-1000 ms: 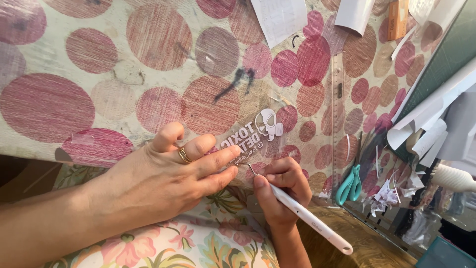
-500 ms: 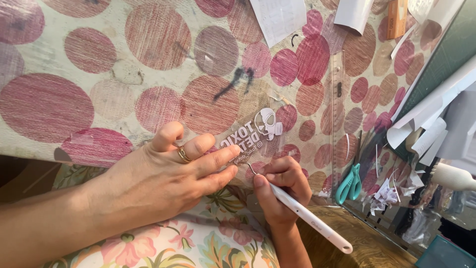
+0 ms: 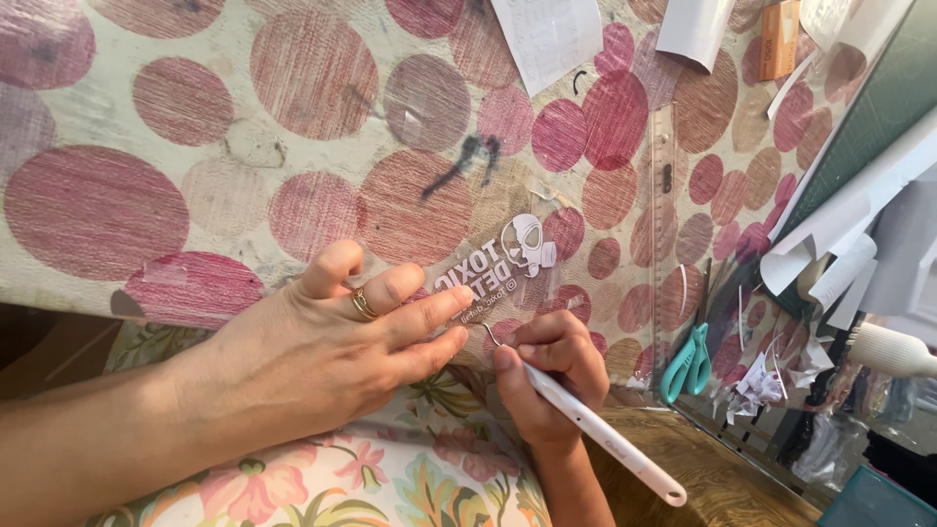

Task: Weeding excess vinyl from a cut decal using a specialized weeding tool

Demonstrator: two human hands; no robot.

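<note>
Sticker sheet: a small clear plastic film carrying a white cut-vinyl design lies flat on the tabletop, near its front edge, partly under the left hand's fingertips.
Handling: it looks thin, light and floppy, likely to slide or curl on the smooth cloth unless pinned; the fine white pieces look easy to tear or lift by mistake.
Where to hold: judged from this view, flat pressure on the bare margin beside the design suits it better than a pinch, leaving the cut lines free for the hook.
Left hand: the left hand, a gold ring on one finger, lies palm down with fingers stretched out and close together, their tips pressing the sheet's near corner.
Right hand: the right hand closes its fingers in a pen grip around the white, pen-shaped weeding tool with a thin metal hook.
Tool tip: the hook touches the sheet's lower edge, just beside the left fingertips.
Tabletop: a cream cloth printed with large red and pink circles covers it.
Nearby: teal-handled scissors lie to the right among small white paper scraps; a clear ruler rests beyond the sheet.
Far edge: white paper sheets and a dark green cutting mat sit well apart from the hands.
Below: a floral fabric shows under the forearms.
</note>
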